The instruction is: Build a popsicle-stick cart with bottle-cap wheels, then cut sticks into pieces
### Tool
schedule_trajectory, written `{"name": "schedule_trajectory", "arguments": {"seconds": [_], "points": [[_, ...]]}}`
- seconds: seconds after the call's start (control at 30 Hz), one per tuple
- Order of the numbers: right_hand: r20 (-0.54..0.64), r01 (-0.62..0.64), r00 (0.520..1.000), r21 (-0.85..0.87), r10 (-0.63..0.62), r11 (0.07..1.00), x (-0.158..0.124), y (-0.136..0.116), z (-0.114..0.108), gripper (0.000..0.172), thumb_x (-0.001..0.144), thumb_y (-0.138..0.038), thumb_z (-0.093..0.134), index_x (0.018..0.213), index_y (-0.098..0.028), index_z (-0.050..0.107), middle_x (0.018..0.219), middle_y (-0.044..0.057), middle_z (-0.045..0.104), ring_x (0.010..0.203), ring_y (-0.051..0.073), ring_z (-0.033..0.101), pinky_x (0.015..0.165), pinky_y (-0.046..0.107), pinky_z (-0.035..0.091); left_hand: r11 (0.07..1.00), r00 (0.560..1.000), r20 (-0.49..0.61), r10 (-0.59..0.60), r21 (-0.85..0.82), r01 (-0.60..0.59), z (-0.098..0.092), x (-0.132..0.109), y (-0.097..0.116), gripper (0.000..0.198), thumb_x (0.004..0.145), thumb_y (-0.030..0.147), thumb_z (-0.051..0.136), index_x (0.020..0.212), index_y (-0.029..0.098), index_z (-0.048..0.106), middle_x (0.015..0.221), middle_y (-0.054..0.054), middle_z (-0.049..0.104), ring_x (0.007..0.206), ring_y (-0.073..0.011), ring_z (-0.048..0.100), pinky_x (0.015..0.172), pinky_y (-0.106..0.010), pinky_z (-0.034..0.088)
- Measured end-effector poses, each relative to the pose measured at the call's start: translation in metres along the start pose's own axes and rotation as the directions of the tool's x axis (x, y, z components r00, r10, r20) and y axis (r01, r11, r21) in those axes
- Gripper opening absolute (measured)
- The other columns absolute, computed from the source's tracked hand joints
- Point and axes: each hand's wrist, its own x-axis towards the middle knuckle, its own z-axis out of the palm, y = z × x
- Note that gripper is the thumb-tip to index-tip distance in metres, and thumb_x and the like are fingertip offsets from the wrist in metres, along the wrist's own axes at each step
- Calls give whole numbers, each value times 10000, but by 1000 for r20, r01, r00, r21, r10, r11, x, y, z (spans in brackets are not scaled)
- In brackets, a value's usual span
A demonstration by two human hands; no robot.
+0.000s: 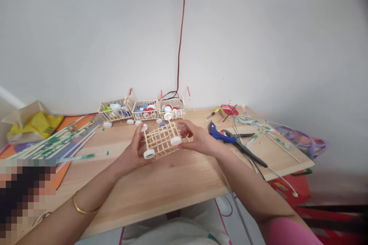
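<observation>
Between my two hands is a small cart made of thin wooden sticks (163, 139), tipped so its underside and white bottle-cap wheels face me. My left hand (137, 147) grips its left end, fingers partly behind it. The fingers of my right hand (193, 137) curl at its right end, beside a white wheel. Just beyond stand three similar stick carts: a left one (115, 110), a middle one (145, 111) and a right one (172, 108). Each holds coloured bottle caps and sits on white wheels.
On the right lie a blue glue gun (221, 134), black-handled scissors (250, 153), a red dish (229, 110) and a yellow-handled tool (214, 112). Wooden sticks in wrappers (54, 141) and a yellow bag (36, 126) spread across the left. A red-black cable (180, 38) hangs down the wall.
</observation>
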Motion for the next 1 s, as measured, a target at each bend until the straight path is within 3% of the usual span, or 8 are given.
{"name": "schedule_trajectory", "arguments": {"seconds": [0.13,0.3,0.47,0.57,0.67,1.0], "points": [[-25,-14,1000,-11,14,1000,-6,1,-1,762,697,-212,746,1370,-243,389,927,3,590,841,155,567,793,315,447,996,999,14,31,83,-32,0,2,2,1201,676,365,806,1516,348,-52,1572,-168,233,1417,-380,276,1123,-587,237],[-26,-43,999,-14,43,999,-13,2,0,803,692,-280,787,1389,-272,390,960,9,612,863,164,579,823,326,453,999,999,20,35,-35,-34,4,3,-2,1146,706,337,788,1504,393,-33,1564,-161,231,1429,-341,278,1113,-599,240],[53,-91,994,-75,95,993,-13,2,-9,879,658,-350,823,1414,-261,383,1028,41,619,929,199,595,862,365,478,997,999,32,12,-81,-9,5,2,-2,1089,728,293,774,1498,416,13,1556,-139,237,1431,-330,278,1119,-574,260],[70,-33,997,-134,42,990,-8,4,-15,982,595,-392,859,1431,-245,365,1242,102,541,1132,255,529,985,423,438,993,997,67,-43,-107,51,4,1,-2,1106,712,272,786,1488,439,16,1557,-130,228,1425,-343,287,1080,-564,346],[117,18,993,-151,0,988,-2,7,-18,1050,572,-426,865,1450,-206,333,1420,146,412,1325,294,378,1113,458,319,988,995,85,-53,-138,64,4,1,-3,1101,709,251,788,1481,451,29,1548,-120,248,1426,-338,284,1083,-557,346],[168,111,980,-20,-106,994,3,7,-15,934,643,-328,828,1440,-253,345,1405,106,471,1297,277,435,1095,434,340,988,995,79,-68,-131,78,5,0,2,1105,708,284,791,1487,447,26,1562,-112,229,1434,-349,258,1046,-509,422]]}}
